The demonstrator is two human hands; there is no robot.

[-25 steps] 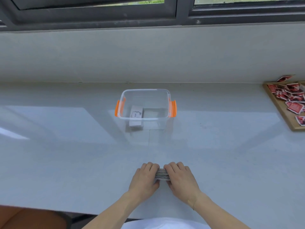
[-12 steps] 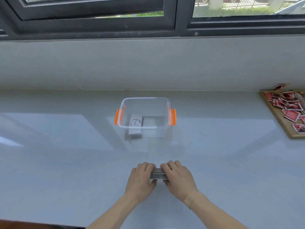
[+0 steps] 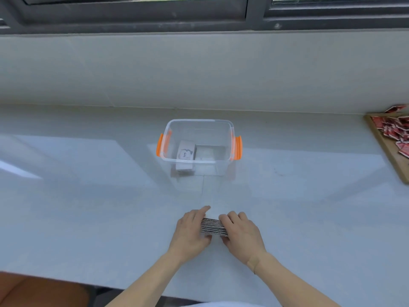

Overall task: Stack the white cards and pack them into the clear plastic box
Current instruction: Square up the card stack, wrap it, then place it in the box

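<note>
Left hand (image 3: 190, 232) and right hand (image 3: 241, 234) are clamped from either side on a stack of cards (image 3: 213, 227), standing on edge on the pale surface (image 3: 88, 207) near its front edge. The clear plastic box (image 3: 199, 147) with orange handles sits open directly beyond, well apart from the hands, with one white card pack (image 3: 186, 155) lying against its left wall. A wooden tray (image 3: 389, 151) of red packets occupies the far right; the surface between stack and box is unobstructed, bounded behind by a wall (image 3: 199, 69).
</note>
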